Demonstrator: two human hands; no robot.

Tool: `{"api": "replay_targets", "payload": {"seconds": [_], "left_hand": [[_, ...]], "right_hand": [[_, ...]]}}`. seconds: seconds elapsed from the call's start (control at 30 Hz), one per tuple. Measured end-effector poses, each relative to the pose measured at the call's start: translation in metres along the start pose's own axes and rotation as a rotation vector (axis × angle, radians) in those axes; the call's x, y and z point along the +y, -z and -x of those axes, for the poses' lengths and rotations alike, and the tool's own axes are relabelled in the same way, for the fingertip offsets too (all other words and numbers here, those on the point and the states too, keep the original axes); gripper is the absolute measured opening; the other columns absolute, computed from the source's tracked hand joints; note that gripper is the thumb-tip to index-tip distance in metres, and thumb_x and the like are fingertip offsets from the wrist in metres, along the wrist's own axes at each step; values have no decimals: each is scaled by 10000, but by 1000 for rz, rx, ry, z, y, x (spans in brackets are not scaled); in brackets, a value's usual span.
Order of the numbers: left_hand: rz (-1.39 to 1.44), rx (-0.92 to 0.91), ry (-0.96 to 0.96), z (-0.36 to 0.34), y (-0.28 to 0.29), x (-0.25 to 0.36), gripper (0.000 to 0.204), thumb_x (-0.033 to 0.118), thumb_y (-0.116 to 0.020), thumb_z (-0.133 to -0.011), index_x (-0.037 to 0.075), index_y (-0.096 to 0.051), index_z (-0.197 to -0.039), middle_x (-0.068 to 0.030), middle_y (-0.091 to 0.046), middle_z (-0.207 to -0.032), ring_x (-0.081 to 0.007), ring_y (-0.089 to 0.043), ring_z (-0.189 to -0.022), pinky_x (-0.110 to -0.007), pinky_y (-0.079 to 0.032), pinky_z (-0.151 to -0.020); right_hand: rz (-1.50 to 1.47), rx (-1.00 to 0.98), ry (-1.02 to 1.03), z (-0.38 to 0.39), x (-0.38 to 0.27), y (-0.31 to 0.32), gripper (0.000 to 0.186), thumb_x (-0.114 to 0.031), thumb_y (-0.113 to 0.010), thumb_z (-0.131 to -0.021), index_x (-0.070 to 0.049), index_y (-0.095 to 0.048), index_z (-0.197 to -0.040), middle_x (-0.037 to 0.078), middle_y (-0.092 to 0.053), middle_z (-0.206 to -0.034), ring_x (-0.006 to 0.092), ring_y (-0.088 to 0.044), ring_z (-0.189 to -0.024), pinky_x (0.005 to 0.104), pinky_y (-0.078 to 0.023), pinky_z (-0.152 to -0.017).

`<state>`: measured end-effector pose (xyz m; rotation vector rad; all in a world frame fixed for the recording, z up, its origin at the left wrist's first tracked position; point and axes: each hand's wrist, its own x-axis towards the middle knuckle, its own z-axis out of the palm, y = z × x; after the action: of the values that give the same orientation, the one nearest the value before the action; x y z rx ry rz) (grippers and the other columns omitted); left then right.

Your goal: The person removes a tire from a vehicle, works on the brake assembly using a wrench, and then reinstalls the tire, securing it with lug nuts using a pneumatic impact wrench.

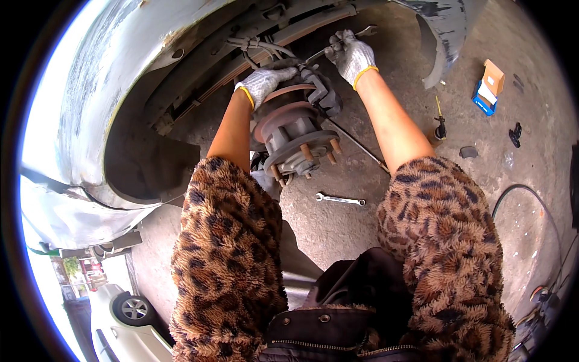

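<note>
The pale, scuffed metal wheel arch of a raised vehicle (108, 90) curves from nine o'clock round to twelve o'clock, and beneath it, near the centre, sits the rusty round brake disc and wheel hub with protruding studs (295, 136). At twelve o'clock from the hub, touching the disc's top edge, is the dark grey metal brake caliper (319, 90). The left hand (265, 83), in a grey knitted glove with a yellow cuff, lies at eleven o'clock of the hub, its fingers curled over the caliper's upper end. The right hand (351, 55), gloved alike, is at one o'clock, clenched round the shaft of a slim silver metal spanner (344, 43) whose head reaches in to the caliper. At five o'clock from the hub a second silver combination spanner (339, 199) lies flat on the grey concrete floor (338, 229). Well apart at three o'clock lies a small blue and orange cardboard box (487, 90), with a small yellow-handled screwdriver (440, 120) beside it
</note>
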<state>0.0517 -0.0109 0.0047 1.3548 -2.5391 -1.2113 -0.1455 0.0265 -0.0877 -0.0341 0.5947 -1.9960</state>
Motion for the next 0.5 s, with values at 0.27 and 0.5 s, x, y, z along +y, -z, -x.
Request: {"api": "replay_targets", "payload": {"seconds": [0.27,0.5], "left_hand": [[-21,-23,30,-8,0,-9,447,382,-505,-902,81,-558,-1228,-100,-585,-1217,-232,-527,-1126,-305,-382,-956],[-57,29,-229,-67,5,-71,346,286,-498,-911,65,-593,-1160,-114,-605,-1141,-200,-554,-1036,-312,-448,-879]], "right_hand": [[187,140,168,18,2,-28,204,-242,-498,-945,-59,-554,-1016,74,-599,-872,164,-579,-739,333,-504,-582],[1688,-522,833,86,68,-105,214,-263,-564,-831,-57,-618,-818,202,-614,-725,377,-601,-735,447,-469,-692]]}}
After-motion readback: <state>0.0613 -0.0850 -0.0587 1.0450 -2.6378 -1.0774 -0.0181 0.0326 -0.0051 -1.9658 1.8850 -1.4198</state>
